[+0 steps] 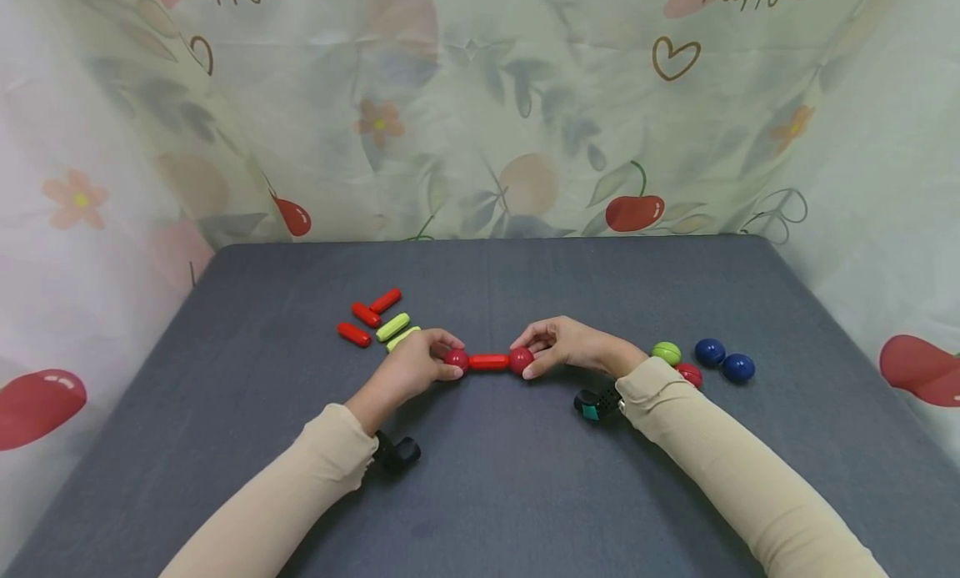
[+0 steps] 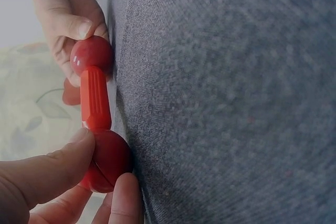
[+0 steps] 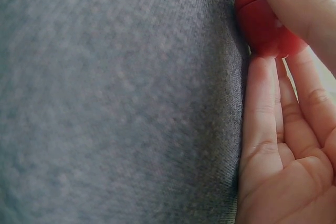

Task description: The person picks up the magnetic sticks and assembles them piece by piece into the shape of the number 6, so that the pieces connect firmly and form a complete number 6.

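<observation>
A red rod (image 1: 489,362) joins two red balls end to end, low over the dark cloth, in the middle of the head view. My left hand (image 1: 417,363) pinches the left red ball (image 1: 457,359) between thumb and fingers. At the other end, the right red ball (image 1: 521,360) is gripped by my right hand (image 1: 567,344). The left wrist view shows the ridged rod (image 2: 95,98) meeting both balls. In the right wrist view, the thumb (image 3: 307,14) presses on the right ball (image 3: 257,22), with fingers behind it.
Several loose red rods (image 1: 354,334) and light green rods (image 1: 393,326) lie beyond my left hand. Past my right wrist are a green ball (image 1: 666,353), another red ball (image 1: 689,374) partly behind the sleeve, and two blue balls (image 1: 738,368). A patterned curtain (image 1: 465,103) hangs behind the table (image 1: 480,478).
</observation>
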`<state>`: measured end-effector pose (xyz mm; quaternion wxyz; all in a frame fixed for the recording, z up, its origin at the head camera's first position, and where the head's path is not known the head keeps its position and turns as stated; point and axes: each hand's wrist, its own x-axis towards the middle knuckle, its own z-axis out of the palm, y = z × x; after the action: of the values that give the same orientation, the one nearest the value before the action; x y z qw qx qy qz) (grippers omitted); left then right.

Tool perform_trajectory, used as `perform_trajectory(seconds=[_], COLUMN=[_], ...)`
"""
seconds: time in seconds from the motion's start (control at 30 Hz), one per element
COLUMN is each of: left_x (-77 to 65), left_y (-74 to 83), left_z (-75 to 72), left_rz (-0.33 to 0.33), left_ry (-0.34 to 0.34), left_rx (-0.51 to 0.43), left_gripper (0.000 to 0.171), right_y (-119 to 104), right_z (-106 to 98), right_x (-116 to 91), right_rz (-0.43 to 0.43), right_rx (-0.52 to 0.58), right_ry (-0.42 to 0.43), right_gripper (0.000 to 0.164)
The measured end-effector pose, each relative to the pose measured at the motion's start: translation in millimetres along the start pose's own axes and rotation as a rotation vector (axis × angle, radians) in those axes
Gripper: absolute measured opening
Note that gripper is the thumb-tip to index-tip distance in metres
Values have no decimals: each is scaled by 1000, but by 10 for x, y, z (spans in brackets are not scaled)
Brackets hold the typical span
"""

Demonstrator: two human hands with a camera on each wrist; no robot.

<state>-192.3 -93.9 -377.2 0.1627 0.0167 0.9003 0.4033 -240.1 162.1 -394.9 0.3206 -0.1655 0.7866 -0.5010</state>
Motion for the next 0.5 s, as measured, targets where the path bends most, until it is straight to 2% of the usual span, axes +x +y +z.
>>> perform_trajectory(seconds=[0.5], left_x=[-20], left_y=[12], left_z=[0], left_rz=[-1], left_ry=[7], left_rx=[-10], left_gripper=[36], right_y=[-21], right_z=[7], right_x=[-18], right_rz=[10], right_rx=[2], right_ry=[1], right_gripper=[46])
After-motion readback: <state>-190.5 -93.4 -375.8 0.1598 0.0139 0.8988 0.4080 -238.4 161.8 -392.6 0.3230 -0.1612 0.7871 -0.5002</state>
